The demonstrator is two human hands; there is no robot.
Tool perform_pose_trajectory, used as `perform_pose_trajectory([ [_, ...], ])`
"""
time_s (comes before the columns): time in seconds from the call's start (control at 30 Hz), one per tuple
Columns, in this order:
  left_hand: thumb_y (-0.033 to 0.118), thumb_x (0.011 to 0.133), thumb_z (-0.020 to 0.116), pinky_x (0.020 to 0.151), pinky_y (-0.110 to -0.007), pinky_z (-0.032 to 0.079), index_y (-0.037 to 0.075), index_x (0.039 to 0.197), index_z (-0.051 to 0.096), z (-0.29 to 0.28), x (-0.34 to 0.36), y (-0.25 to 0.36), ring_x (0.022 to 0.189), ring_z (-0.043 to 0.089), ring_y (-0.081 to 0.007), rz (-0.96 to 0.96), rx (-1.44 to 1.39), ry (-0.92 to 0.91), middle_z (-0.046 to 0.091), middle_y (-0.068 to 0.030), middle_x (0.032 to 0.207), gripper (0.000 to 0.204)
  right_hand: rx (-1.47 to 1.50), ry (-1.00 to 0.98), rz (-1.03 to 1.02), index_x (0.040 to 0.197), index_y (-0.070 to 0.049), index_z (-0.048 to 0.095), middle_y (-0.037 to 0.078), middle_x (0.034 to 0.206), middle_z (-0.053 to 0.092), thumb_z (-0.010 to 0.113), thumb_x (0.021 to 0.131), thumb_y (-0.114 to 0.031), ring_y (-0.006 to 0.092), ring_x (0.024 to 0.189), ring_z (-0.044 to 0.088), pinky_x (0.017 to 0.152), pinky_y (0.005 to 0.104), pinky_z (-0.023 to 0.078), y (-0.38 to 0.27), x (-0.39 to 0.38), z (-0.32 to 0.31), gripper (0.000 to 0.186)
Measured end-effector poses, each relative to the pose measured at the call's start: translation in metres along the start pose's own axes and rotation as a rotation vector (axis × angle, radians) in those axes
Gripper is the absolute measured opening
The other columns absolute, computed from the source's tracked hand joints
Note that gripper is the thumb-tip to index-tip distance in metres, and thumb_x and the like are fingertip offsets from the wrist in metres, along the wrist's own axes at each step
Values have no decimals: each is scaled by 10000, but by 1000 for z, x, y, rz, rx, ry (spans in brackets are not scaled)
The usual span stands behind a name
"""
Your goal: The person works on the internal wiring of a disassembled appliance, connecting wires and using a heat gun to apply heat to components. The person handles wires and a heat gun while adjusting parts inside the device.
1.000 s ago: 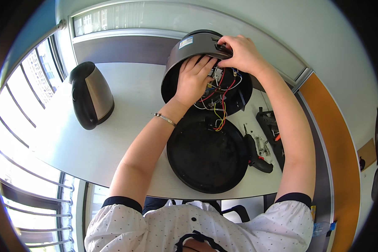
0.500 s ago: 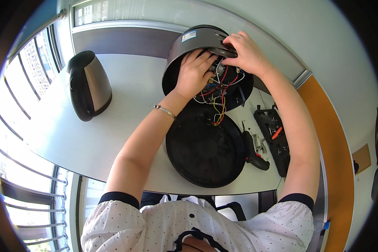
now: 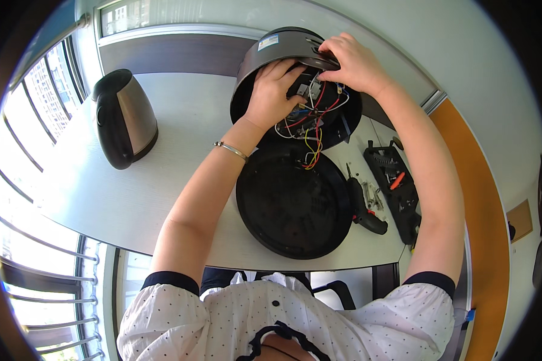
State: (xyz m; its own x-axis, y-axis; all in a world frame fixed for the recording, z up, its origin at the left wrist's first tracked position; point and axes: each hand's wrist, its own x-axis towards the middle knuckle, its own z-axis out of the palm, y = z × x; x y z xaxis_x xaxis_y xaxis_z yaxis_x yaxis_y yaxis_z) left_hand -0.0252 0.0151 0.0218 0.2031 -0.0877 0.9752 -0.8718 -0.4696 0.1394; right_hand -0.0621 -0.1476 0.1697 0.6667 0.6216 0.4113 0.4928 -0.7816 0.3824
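Observation:
A dark round appliance housing (image 3: 259,51) is tipped open, showing metal parts and red, white and yellow wires (image 3: 313,111). My left hand (image 3: 275,90) reaches into it with fingers extended and slightly apart, touching the inner wall; the fingertips are partly hidden. Fingers and thumb of my right hand (image 3: 358,66) close on the upper right rim around a black fitting. Wires run down to a black round pan-shaped part (image 3: 292,210) lying below the housing. Right of that rest a black power screwdriver (image 3: 367,216) and small loose metal pieces (image 3: 372,195).
A steel-and-black electric kettle (image 3: 135,114) stands at the left on the white table (image 3: 102,204). A black tool case (image 3: 388,159) with an orange tool lies at the right, beside my right forearm. A barred window is at the left; a low partition (image 3: 156,57) runs behind the housing.
The whole scene sits somewhat higher in the picture, as the view has shifted. Both hands stay at the housing with nearly the same grip and pose.

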Motion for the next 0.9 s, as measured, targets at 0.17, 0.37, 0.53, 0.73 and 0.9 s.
perform_pose_trajectory([
  [0.17,212,556,828,933,-435,431,62,1114,649,0,2,-2,1097,529,-353,31,-38,13,572,-152,1184,604,-6,11,-15,1023,-80,558,51,1014,600,774,681,-291,237,1026,534,823,358,479,2,-1,2,456],
  [0.37,186,585,805,953,-438,405,43,1118,623,8,0,-2,1140,506,-326,-29,50,32,568,-133,1199,581,8,39,-52,1021,-84,562,46,997,587,776,679,-280,234,1011,541,815,354,482,5,0,4,448],
  [0.53,169,595,786,952,-439,403,25,1130,588,8,1,0,1117,508,-343,-35,83,30,562,-137,1186,588,-4,39,-52,1015,-86,565,44,997,587,778,678,-273,231,990,555,808,349,487,0,1,3,440],
  [0.73,195,622,763,943,-442,405,32,1159,563,8,2,-2,1089,512,-356,-27,127,-12,548,-155,1183,596,-11,10,-11,1027,-89,565,43,1014,589,769,690,-277,226,997,558,805,346,488,-1,1,3,436],
  [0.9,243,665,738,937,-444,410,37,1201,535,7,1,-6,1082,515,-359,6,188,-41,533,-166,1195,608,-26,17,-17,1035,-97,565,34,1038,591,759,704,-276,217,1027,549,806,345,489,-5,2,0,423],
])
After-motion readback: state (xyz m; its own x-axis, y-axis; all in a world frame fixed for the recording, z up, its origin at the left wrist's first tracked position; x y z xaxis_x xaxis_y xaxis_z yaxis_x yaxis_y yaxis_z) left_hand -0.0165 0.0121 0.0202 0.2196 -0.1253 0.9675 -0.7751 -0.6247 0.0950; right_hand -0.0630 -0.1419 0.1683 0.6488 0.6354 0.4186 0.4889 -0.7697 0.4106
